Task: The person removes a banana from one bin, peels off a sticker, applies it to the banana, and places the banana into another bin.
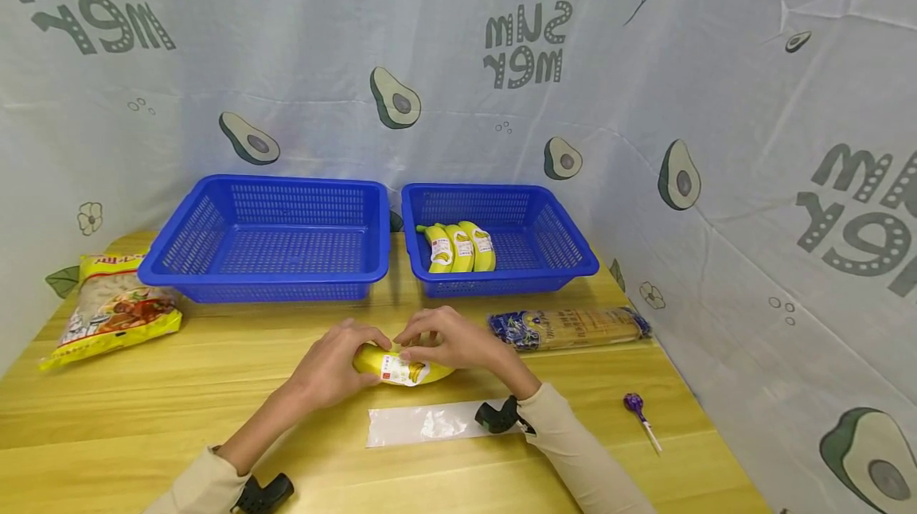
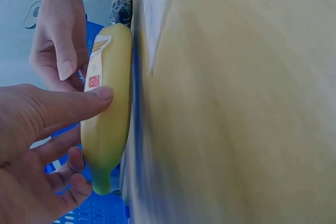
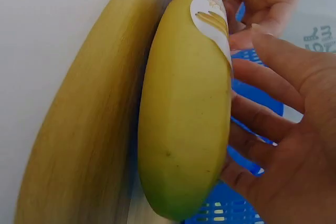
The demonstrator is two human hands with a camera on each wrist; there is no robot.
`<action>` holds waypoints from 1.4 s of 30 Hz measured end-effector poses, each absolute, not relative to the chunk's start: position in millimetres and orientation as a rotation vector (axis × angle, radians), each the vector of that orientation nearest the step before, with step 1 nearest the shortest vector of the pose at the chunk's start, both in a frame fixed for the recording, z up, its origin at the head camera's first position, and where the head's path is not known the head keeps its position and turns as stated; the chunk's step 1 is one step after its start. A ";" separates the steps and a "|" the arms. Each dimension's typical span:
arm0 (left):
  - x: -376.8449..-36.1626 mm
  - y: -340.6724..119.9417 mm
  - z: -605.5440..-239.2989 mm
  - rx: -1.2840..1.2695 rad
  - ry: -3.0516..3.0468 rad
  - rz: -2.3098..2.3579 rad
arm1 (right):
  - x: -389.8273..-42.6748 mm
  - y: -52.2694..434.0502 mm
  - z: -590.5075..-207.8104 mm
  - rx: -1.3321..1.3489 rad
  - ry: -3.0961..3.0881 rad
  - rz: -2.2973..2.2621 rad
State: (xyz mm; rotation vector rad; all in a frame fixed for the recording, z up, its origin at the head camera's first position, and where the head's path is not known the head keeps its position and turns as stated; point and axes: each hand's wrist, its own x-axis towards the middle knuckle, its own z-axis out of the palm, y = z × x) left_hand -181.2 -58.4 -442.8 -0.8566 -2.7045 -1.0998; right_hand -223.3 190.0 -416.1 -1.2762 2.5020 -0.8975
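A yellow banana [image 1: 435, 373] lies crosswise just above the table between both hands. My left hand [image 1: 329, 367] grips its left, green-stemmed end, thumb on the near side and fingers behind. On the peel is a white label [image 1: 401, 369] with a red square and a banana picture; its edge looks slightly raised in the right wrist view. My right hand [image 1: 458, 339] is at the banana's far side by the label. In the right wrist view its spread fingers [image 3: 262, 111] reach the back of the peel, while the thumb stays apart from it.
Three labelled bananas [image 1: 462, 247] lie in the right blue basket [image 1: 552, 275]. The left blue basket [image 1: 265, 278] stands beside it. Around are a yellow food bag [image 1: 118, 307], a noodle pack [image 1: 573, 329], a purple lollipop [image 1: 634, 403] and a clear plastic strip [image 1: 423, 424].
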 end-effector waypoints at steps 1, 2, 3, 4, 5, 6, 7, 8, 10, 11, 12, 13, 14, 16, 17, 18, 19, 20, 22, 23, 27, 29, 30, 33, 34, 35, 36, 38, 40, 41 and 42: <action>-180.8 -57.7 -442.6 -0.878 -2.691 -1.091 | -222.9 190.0 -415.7 -1.268 2.485 -0.894; -180.1 -56.8 -441.9 -0.889 -2.684 -1.087 | -222.6 190.0 -415.3 -1.264 2.473 -0.887; -179.3 -56.2 -441.1 -0.899 -2.674 -1.079 | -221.9 190.0 -414.5 -1.258 2.465 -0.883; -178.6 -55.5 -440.2 -0.907 -2.669 -1.074 | -221.3 190.3 -413.7 -1.251 2.458 -0.880; -177.9 -54.8 -439.5 -0.904 -2.666 -1.062 | -220.8 190.9 -413.1 -1.243 2.454 -0.881; -177.1 -54.0 -438.5 -0.904 -2.661 -1.052 | -220.4 191.7 -412.6 -1.239 2.455 -0.882; -176.4 -53.2 -437.5 -0.906 -2.655 -1.041 | -219.8 192.5 -411.7 -1.235 2.458 -0.883; -175.8 -52.2 -436.4 -0.908 -2.650 -1.033 | -219.2 193.2 -410.7 -1.229 2.461 -0.885; -175.5 -49.9 -434.9 -0.925 -2.634 -1.008 | -218.2 194.8 -408.7 -1.221 2.466 -0.889; -175.5 -48.6 -434.2 -0.940 -2.627 -0.995 | -217.7 195.5 -407.5 -1.217 2.468 -0.890; -175.2 -47.4 -433.2 -0.952 -2.622 -0.985 | -217.3 196.2 -406.5 -1.215 2.469 -0.890; -175.0 -46.3 -432.3 -0.960 -2.619 -0.976 | -216.8 196.6 -405.4 -1.211 2.469 -0.888; -175.0 -45.2 -431.7 -0.965 -2.618 -0.970 | -216.3 197.1 -404.6 -1.206 2.470 -0.887; -175.1 -43.8 -430.7 -0.966 -2.622 -0.969 | -215.3 197.9 -403.2 -1.202 2.476 -0.883; -175.0 -43.4 -430.1 -0.964 -2.626 -0.975 | -215.0 198.3 -403.3 -1.204 2.481 -0.885; -175.0 -43.4 -429.6 -0.960 -2.631 -0.985 | -214.5 198.8 -403.3 -1.201 2.481 -0.896; -175.2 -43.5 -429.1 -0.963 -2.634 -0.999 | -213.8 199.4 -403.3 -1.200 2.478 -0.913; -175.5 -43.9 -428.9 -0.964 -2.638 -1.014 | -213.3 200.2 -403.5 -1.206 2.474 -0.931; -175.8 -45.2 -428.0 -0.973 -2.645 -1.037 | -211.4 201.7 -403.3 -1.229 2.466 -0.964; -176.1 -45.9 -427.7 -0.979 -2.649 -1.046 | -210.3 202.4 -403.0 -1.242 2.462 -0.974; -177.0 -48.2 -427.5 -0.993 -2.656 -1.059 | -205.9 204.3 -401.2 -1.303 2.476 -0.944; -176.6 -48.3 -427.2 -0.989 -2.661 -1.063 | -204.5 204.8 -400.6 -1.320 2.495 -0.909; -176.3 -48.1 -427.1 -0.982 -2.663 -1.066 | -204.1 204.8 -400.7 -1.330 2.506 -0.893; -174.5 -47.0 -425.4 -0.963 -2.667 -1.087 | -202.6 204.9 -399.8 -1.342 2.527 -0.860; -173.7 -46.6 -424.6 -0.959 -2.667 -1.090 | -202.1 205.1 -399.2 -1.338 2.528 -0.865; -173.1 -46.1 -423.9 -0.956 -2.668 -1.089 | -201.6 205.4 -398.5 -1.331 2.526 -0.876; -172.5 -45.7 -422.6 -0.959 -2.665 -1.090 | -201.6 205.7 -397.9 -1.318 2.518 -0.895; -171.4 -44.3 -420.7 -0.967 -2.656 -1.072 | -201.1 207.1 -395.2 -1.271 2.499 -0.944; -170.9 -42.8 -418.5 -0.988 -2.636 -1.039 | -201.7 209.4 -392.7 -1.220 2.482 -0.985; -170.8 -41.9 -417.3 -0.999 -2.622 -1.025 | -202.3 210.7 -391.5 -1.199 2.477 -0.991; -170.7 -40.9 -416.0 -1.011 -2.608 -1.012 | -203.1 212.1 -390.2 -1.182 2.474 -0.987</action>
